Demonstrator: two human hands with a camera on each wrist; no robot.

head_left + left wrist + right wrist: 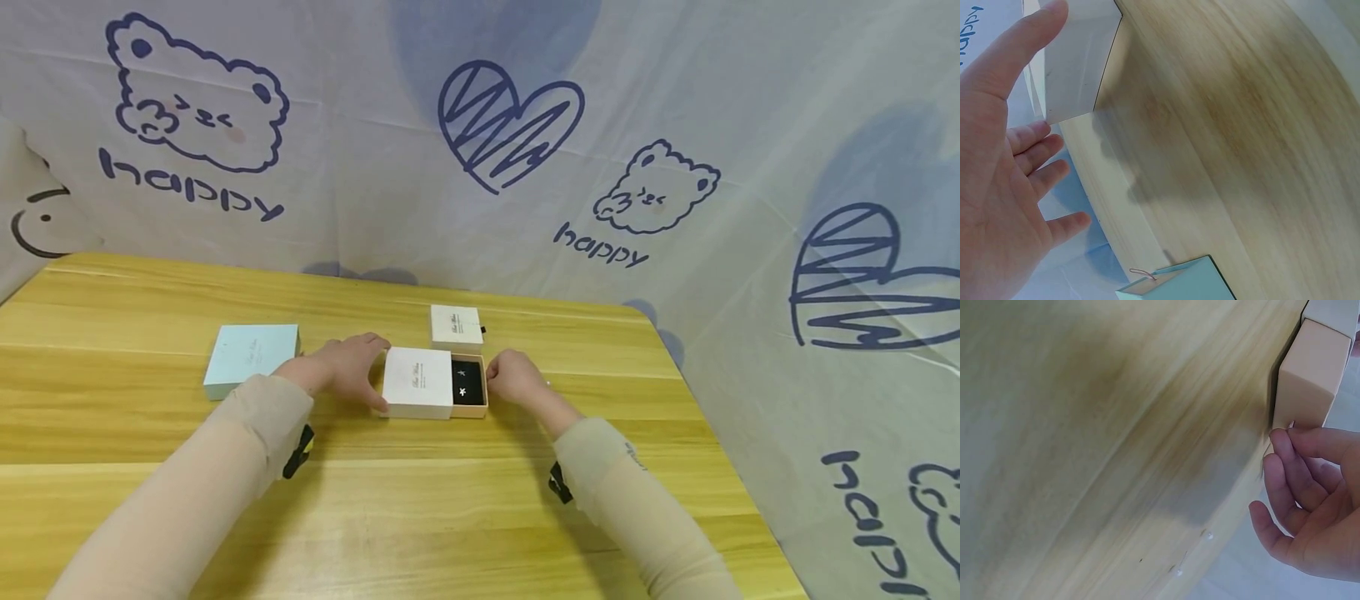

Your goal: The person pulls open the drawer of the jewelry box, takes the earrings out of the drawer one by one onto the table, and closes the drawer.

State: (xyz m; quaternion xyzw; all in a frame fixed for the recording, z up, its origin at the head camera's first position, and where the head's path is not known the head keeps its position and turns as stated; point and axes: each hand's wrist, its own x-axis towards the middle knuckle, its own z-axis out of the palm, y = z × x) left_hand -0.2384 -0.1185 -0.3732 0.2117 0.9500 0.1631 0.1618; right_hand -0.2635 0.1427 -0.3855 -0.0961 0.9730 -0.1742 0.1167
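Note:
In the head view a white drawer-style jewellery box [417, 383] lies flat, its peach inner drawer [470, 412] slid part-way out to the right. Two small silvery star-like pieces [462, 391] sit on black padding inside. My left hand [341, 367] holds the sleeve's left end, thumb at the near corner and fingers at the far one. In the left wrist view the thumb lies against the white sleeve [1075, 62]. My right hand [1313, 497] pinches a small pull tab at the end of the peach drawer [1310, 375], thumb against fingertip.
A pale blue box [251, 358] lies left of my left hand. Behind the jewellery box stands a smaller white box [456, 325] with a dark tab. Two tiny shiny pieces [1210, 535] rest on the wooden table [420, 517]. A printed cloth [360, 150] hangs behind.

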